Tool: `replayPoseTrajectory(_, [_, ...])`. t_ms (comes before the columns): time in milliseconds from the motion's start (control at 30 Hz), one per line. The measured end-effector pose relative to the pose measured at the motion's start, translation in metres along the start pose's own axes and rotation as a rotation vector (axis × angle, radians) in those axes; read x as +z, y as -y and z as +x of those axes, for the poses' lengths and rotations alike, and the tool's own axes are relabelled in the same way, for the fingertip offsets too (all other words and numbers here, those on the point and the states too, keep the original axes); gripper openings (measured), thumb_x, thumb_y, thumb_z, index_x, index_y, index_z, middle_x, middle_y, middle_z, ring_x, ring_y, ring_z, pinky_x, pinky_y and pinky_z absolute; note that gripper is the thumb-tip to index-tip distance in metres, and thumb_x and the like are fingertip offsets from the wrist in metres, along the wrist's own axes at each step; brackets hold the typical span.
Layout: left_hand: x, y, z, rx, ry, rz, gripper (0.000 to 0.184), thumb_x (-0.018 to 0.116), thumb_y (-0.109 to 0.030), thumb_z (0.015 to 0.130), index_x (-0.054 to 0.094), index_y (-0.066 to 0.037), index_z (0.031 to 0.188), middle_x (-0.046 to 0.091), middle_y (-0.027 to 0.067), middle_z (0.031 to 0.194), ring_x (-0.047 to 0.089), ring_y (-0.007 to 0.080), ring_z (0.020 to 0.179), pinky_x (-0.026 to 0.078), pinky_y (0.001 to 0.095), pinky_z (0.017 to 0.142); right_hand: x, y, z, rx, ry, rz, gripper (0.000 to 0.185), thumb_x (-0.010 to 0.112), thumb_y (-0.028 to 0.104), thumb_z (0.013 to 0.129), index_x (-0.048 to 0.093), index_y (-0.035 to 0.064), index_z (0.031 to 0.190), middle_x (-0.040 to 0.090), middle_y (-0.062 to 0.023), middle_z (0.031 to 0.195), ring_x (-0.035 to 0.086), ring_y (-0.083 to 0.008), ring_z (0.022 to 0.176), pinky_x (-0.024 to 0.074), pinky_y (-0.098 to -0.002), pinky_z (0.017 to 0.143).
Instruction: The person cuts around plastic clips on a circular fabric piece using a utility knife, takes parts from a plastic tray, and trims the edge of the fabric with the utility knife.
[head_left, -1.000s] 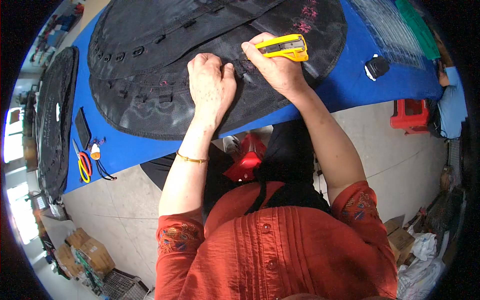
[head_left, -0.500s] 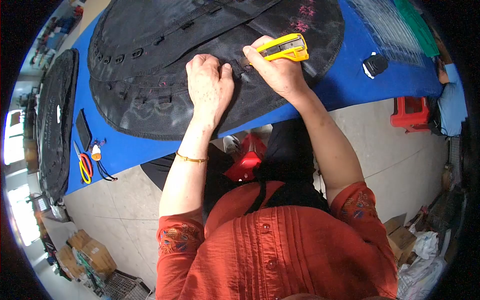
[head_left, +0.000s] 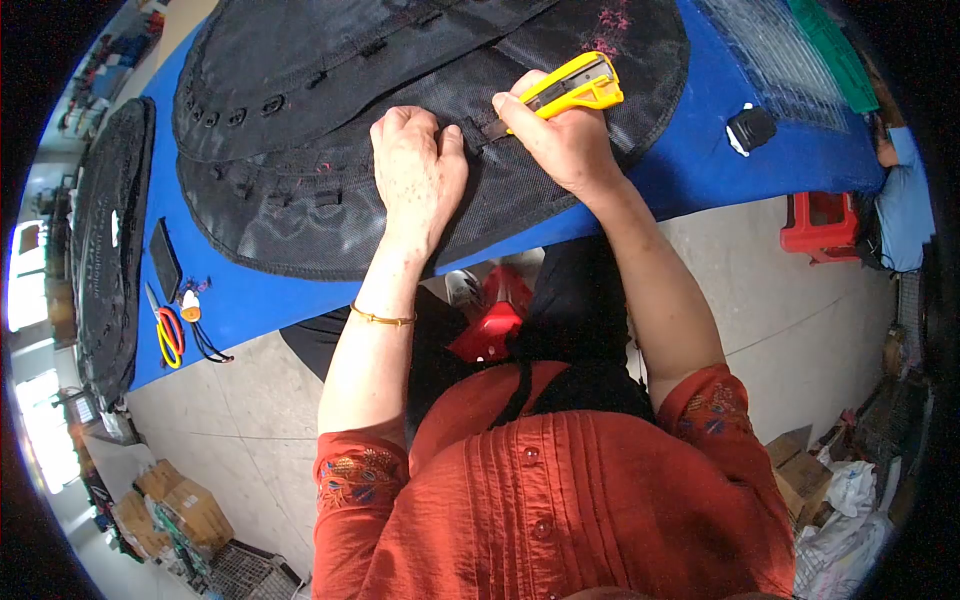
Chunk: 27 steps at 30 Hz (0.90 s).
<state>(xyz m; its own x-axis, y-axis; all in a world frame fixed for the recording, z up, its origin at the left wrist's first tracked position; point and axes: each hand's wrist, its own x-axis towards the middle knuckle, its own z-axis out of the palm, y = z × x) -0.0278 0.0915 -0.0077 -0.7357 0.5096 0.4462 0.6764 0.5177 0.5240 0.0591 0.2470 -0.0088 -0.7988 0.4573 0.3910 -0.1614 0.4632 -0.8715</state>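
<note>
A yellow utility knife (head_left: 575,85) is gripped in my right hand (head_left: 565,140), its blade end pointing down-left at a small loop on the black mesh fabric (head_left: 530,185). My left hand (head_left: 420,170) rests on that fabric just left of the blade, palm down, thumb apart from the bent fingers; the fingertips press on the cloth. The fabric piece is rounded and layered, with a row of small black loops (head_left: 325,198) along its strip. Pink thread scraps (head_left: 608,25) lie on it near the top.
The blue table (head_left: 260,300) holds scissors (head_left: 168,335), a dark phone-like slab (head_left: 166,260), a small black-and-white object (head_left: 750,130) and another black fabric stack (head_left: 110,250) at left. A red stool (head_left: 822,225) and a person in a blue sleeve (head_left: 905,200) are at right.
The utility knife and my right hand have shifted slightly up and right, with the knife tilted more steeply. The fabric has slid a little left. My left hand stays nearly still.
</note>
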Motion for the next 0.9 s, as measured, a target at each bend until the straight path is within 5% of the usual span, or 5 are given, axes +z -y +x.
replayPoseTrajectory(133, [0.001, 0.001, 0.000, 0.006, 0.005, -0.001, 0.019, 0.072, -0.013, 0.082, 0.068, 0.004, 0.091, 0.064, 0.0182, 0.109, 0.057, 0.0367, 0.108, 0.047, 0.0433, 0.097, 0.001, -0.001, -0.002, 0.066, -0.039, -0.027, 0.023, 0.071, 0.025, 0.089, 0.067, 0.0050, 0.080, 0.069, -0.0110, 0.072, 0.072, -0.0266, 0.070, 0.0552, -0.0386, 0.065])
replayPoseTrajectory(200, [0.000, 0.000, 0.000, 0.007, -0.007, 0.007, 0.019, 0.073, -0.012, 0.082, 0.068, 0.004, 0.091, 0.064, 0.0182, 0.108, 0.057, 0.0368, 0.108, 0.047, 0.0431, 0.096, -0.001, -0.009, -0.003, 0.047, -0.013, -0.199, 0.017, 0.070, 0.020, 0.093, 0.066, 0.0071, 0.082, 0.064, 0.0000, 0.068, 0.063, -0.0119, 0.062, 0.0488, -0.0298, 0.059])
replayPoseTrajectory(467, [0.000, -0.001, 0.001, 0.003, 0.002, 0.009, 0.020, 0.073, -0.012, 0.082, 0.068, 0.004, 0.092, 0.064, 0.0183, 0.109, 0.056, 0.0370, 0.109, 0.047, 0.0435, 0.097, 0.002, 0.005, -0.002, 0.000, -0.130, 0.097, 0.012, 0.069, 0.016, 0.096, 0.066, 0.0081, 0.087, 0.061, 0.0037, 0.074, 0.057, -0.0056, 0.068, 0.0458, -0.0227, 0.065])
replayPoseTrajectory(767, [0.001, 0.001, 0.000, 0.011, 0.000, -0.002, 0.020, 0.073, -0.013, 0.082, 0.068, 0.004, 0.092, 0.064, 0.0181, 0.110, 0.056, 0.0368, 0.110, 0.046, 0.0434, 0.098, 0.017, -0.004, 0.008, 0.018, -0.033, 0.320, 0.011, 0.071, 0.016, 0.096, 0.065, 0.0071, 0.094, 0.060, 0.0022, 0.075, 0.059, -0.0086, 0.069, 0.0479, -0.0252, 0.065])
replayPoseTrajectory(900, [0.001, 0.000, 0.000, -0.003, 0.001, 0.001, 0.019, 0.073, -0.012, 0.082, 0.068, 0.003, 0.092, 0.064, 0.0179, 0.110, 0.056, 0.0367, 0.110, 0.046, 0.0433, 0.098, 0.017, -0.011, 0.013, -0.205, -0.061, 0.185, 0.012, 0.071, 0.017, 0.096, 0.066, 0.0059, 0.095, 0.062, 0.0007, 0.077, 0.061, -0.0099, 0.069, 0.0488, -0.0256, 0.066])
